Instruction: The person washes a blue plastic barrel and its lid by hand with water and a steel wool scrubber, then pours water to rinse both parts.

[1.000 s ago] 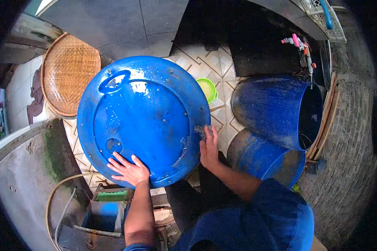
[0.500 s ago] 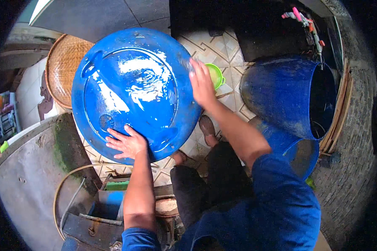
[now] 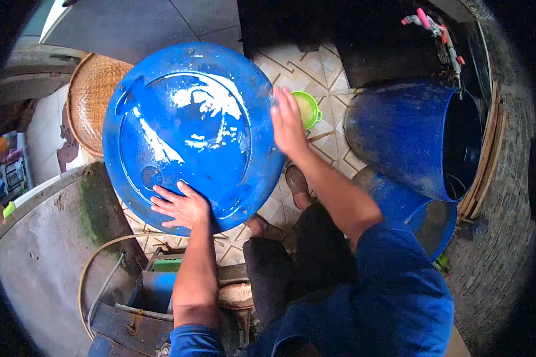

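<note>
Patterned tile floor (image 3: 268,214) lies beneath. The left hand (image 3: 183,206) is spread flat on the near edge of a wet blue drum (image 3: 190,140), left of centre; the right hand (image 3: 289,122) is blurred at its right edge, its grip unclear. Just right, a green bowl (image 3: 315,106) is partly hidden; farther right lie two blue barrels (image 3: 393,134). Far left, the drum overlaps a woven tray (image 3: 94,104).

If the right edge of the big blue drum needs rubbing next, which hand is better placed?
Probably the right hand: it is at that edge of the blue drum, while the left hand lies spread on its near side.
</note>
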`<state>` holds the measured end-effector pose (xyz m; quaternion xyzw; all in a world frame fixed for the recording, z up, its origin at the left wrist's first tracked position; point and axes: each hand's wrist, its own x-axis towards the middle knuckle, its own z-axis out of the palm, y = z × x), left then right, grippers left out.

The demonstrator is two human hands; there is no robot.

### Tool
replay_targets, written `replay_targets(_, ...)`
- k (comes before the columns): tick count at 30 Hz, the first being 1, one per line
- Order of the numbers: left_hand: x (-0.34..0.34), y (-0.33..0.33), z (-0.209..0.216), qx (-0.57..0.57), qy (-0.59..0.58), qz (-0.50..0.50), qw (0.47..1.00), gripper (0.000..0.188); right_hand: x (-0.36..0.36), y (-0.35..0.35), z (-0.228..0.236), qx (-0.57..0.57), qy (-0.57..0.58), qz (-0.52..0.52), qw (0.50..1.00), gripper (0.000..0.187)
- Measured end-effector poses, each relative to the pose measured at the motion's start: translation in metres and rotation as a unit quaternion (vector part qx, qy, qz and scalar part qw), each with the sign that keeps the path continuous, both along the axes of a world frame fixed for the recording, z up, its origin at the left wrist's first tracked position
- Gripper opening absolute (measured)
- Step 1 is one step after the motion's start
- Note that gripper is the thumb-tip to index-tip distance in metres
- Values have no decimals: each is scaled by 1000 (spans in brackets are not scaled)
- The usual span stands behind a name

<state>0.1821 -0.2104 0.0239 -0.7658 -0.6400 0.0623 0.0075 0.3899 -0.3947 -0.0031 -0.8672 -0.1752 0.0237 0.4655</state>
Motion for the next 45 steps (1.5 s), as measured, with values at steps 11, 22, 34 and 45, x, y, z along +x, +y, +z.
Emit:
replay_targets(11,-3,4,0,12,15,18,1000,71,-20,16,11,-134,-82,50,986,51)
replay_targets(22,-2,6,-2,6,20,21,1000,72,58,45,4,-29,-100,111,988,43)
replay_targets(34,4,2,1,-10,-13,11,1000,73,-189,-14,37,-285,-47,380,879,36)
replay_targets(45,-29,-17,6,-35,-21,-25,999,80,-107,-13,8,-62,40,6,997,47)
